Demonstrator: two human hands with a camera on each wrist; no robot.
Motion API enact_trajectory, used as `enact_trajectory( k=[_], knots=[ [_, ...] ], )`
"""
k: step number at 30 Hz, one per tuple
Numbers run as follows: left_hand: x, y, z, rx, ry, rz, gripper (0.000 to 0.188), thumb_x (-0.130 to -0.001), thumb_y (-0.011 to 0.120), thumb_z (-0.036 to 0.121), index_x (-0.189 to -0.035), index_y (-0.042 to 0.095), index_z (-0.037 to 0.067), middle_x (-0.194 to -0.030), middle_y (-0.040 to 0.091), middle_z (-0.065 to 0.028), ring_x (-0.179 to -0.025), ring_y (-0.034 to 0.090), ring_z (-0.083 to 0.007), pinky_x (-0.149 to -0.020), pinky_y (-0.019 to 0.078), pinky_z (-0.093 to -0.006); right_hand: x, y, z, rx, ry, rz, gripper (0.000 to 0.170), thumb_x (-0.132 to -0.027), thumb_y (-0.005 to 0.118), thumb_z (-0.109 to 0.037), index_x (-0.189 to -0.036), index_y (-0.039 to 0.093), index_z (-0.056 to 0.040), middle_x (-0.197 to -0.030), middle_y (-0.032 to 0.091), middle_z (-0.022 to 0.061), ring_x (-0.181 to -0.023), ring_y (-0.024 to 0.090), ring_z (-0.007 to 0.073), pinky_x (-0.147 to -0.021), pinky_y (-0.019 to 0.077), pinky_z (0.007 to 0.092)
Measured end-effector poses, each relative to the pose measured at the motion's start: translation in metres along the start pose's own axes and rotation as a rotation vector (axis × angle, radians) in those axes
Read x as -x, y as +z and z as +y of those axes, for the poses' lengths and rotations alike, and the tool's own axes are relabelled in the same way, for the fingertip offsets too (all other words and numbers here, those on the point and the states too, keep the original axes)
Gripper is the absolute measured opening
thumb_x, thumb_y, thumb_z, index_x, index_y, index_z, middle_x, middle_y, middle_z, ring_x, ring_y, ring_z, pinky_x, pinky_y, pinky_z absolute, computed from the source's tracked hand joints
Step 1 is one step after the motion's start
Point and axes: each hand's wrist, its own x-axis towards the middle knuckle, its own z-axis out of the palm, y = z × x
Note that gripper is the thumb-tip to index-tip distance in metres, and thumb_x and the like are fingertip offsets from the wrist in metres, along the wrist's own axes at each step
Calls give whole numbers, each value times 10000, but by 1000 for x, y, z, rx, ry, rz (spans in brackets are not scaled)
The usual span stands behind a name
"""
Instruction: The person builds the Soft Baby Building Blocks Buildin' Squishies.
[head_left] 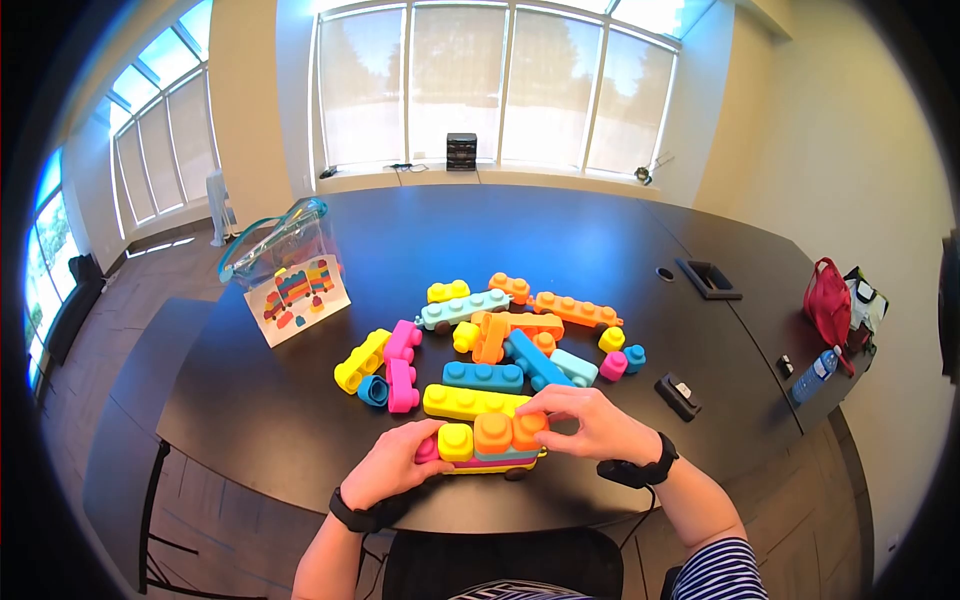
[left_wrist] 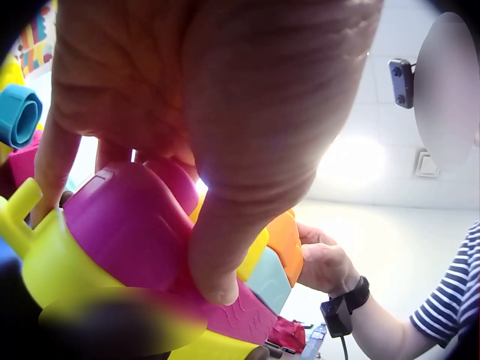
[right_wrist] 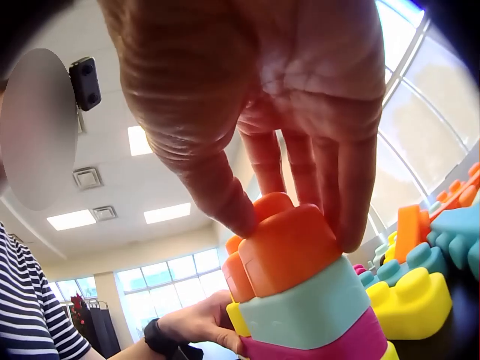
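At the table's front edge stands a wheeled block stack with a yellow base [left_wrist: 217, 346], a magenta layer [right_wrist: 352, 341] and a light blue layer [right_wrist: 307, 307]. On top are a yellow block [head_left: 456, 442] and orange blocks [head_left: 493, 433]. The left hand [head_left: 403, 462] grips the magenta end, its thumb on the near side in the left wrist view. The right hand [head_left: 597, 428] holds the orange block [right_wrist: 289, 251] at the other end between thumb and fingers. Just behind the stack lies a long yellow block [head_left: 470, 401].
Loose blue [head_left: 483, 377], magenta [head_left: 402, 385], orange [head_left: 575, 308] and yellow blocks [head_left: 360, 362] spread behind the hands. A clear bag [head_left: 300, 240] with a picture card [head_left: 298, 300] stands at the left. On the right are a black device [head_left: 678, 397], a bottle [head_left: 815, 376] and a red bag [head_left: 828, 305].
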Motion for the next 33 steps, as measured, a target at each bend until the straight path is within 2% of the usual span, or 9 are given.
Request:
enact_trajectory(
  k=[6,13,19,20,23,26,29,31,33],
  knots=[
    [0,0,0,-18,-20,-13,591,-807,911,229,-1298,650,27,-1166,731,-191,-1106,689,-404,-948,560,-442,6,1,4,1,-21,20,422,-930,764,-69,-1345,693,-44,-1160,712,109,-1015,710,223,-945,601,345],
    [-6,6,15,-146,-62,-6,690,-707,964,293,-1293,642,120,-1111,754,-153,-1090,714,-385,-928,567,-469,2,6,8,-62,-28,23,433,-949,761,-87,-1376,697,-73,-1214,721,108,-1024,705,207,-968,593,341],
    [-4,6,6,-236,-93,7,715,-667,983,307,-1278,647,150,-1069,767,-133,-1061,725,-377,-898,568,-476,6,11,12,-119,9,-11,491,-985,771,-184,-1454,654,-95,-1325,716,129,-1112,715,246,-980,589,359],
    [-3,3,8,-257,-118,-7,709,-670,984,299,-1277,650,149,-1080,771,-132,-1065,726,-376,-911,571,-469,5,10,10,-63,-27,-30,548,-987,782,-212,-1497,617,-102,-1313,725,136,-1118,721,244,-977,589,367],
    [4,-3,9,-286,-163,-30,684,-665,985,314,-1245,662,148,-1078,777,-124,-1051,731,-372,-913,576,-463,2,12,6,-114,33,-66,582,-981,792,-225,-1512,596,-93,-1280,741,142,-1126,725,239,-967,588,374],
    [14,-12,7,-307,-198,-33,656,-656,986,340,-1200,673,148,-1058,781,-115,-1030,735,-373,-903,578,-462,-9,7,4,-188,70,-18,614,-953,795,-125,-1527,581,-84,-1243,742,102,-1130,714,202,-995,581,365],
    [29,-24,-1,-325,-181,-5,615,-660,976,359,-1146,665,146,-1009,769,-113,-1000,730,-380,-864,570,-484,-27,-8,7,-29,65,45,621,-938,809,-138,-1516,587,-83,-1239,747,102,-1142,720,210,-986,585,372],
    [38,-33,-5,-325,-180,9,596,-662,970,363,-1122,661,143,-985,762,-114,-986,727,-384,-848,567,-492,-46,-19,19,145,11,79,545,-931,825,-220,-1426,656,-68,-1255,748,116,-1112,727,226,-936,595,389],
    [47,-45,-5,-317,-210,13,587,-661,971,360,-1113,667,139,-980,762,-116,-982,726,-387,-854,570,-487,-70,-30,28,211,20,60,506,-923,828,-277,-1363,697,-63,-1262,745,133,-1115,720,260,-952,577,395]
  ],
)
